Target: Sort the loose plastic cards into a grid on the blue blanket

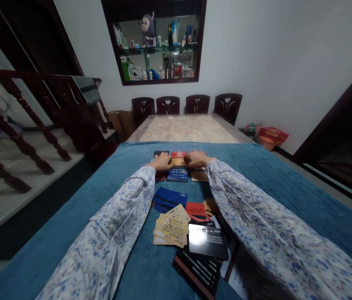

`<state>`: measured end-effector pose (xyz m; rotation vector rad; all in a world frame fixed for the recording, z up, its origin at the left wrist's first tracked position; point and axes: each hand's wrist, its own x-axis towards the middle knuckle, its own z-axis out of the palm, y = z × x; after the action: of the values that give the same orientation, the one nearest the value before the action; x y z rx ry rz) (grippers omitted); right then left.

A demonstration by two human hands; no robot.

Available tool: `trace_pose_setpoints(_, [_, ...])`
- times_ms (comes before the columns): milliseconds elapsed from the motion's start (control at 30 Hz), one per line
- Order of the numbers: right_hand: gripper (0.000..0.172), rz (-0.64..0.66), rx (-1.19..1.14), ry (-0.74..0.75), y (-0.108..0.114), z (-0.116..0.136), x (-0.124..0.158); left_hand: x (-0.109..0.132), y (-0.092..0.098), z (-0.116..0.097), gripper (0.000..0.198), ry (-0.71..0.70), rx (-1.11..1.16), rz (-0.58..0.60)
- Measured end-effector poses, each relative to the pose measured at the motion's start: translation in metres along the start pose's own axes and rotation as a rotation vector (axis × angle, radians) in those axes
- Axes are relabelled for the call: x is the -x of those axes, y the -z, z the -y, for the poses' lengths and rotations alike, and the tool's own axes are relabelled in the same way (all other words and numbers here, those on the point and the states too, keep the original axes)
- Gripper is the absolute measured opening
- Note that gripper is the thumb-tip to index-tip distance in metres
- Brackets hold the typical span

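The tan card (178,161) lies in the far row of cards on the blue cloth (257,175), between my two hands. My left hand (162,161) touches its left edge and my right hand (197,158) its right edge, fingers bent down onto it. Whether they pinch it or only press, I cannot tell. A red card (178,154) sits just beyond it, a blue card (177,175) just nearer. Close to me lie a fan of yellow cards (171,228) and a black card (207,240).
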<state>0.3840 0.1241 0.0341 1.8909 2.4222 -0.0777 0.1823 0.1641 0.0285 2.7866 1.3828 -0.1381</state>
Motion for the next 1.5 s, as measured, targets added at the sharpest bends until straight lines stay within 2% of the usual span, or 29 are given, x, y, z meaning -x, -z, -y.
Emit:
trace_pose_setpoints(667, [0.034,0.043,-0.018,0.023,-0.002,-0.005,-0.011,-0.008,0.001,0.005,0.044,-0.015,0.013,0.016])
trace_pose_setpoints(967, [0.042,0.016,-0.008,-0.004,-0.001,-0.008,-0.007,-0.003,0.0,0.006,0.049,-0.03,0.014,-0.004])
trace_pose_setpoints(1067, [0.054,0.011,0.003,-0.032,0.004,-0.008,0.0,0.002,0.001,0.008,0.05,-0.031,0.021,-0.024])
trace_pose_setpoints(1200, [0.056,-0.015,-0.013,-0.035,0.012,-0.008,0.011,0.011,0.003,0.012,0.05,-0.024,0.039,-0.067])
trace_pose_setpoints(1367, [0.049,-0.096,-0.02,-0.017,0.018,-0.004,0.024,0.031,0.005,0.016,0.046,-0.02,0.068,-0.144])
trace_pose_setpoints(1500, [0.032,-0.173,-0.006,0.019,0.022,0.009,0.036,0.051,0.007,0.017,0.039,0.002,0.078,-0.177])
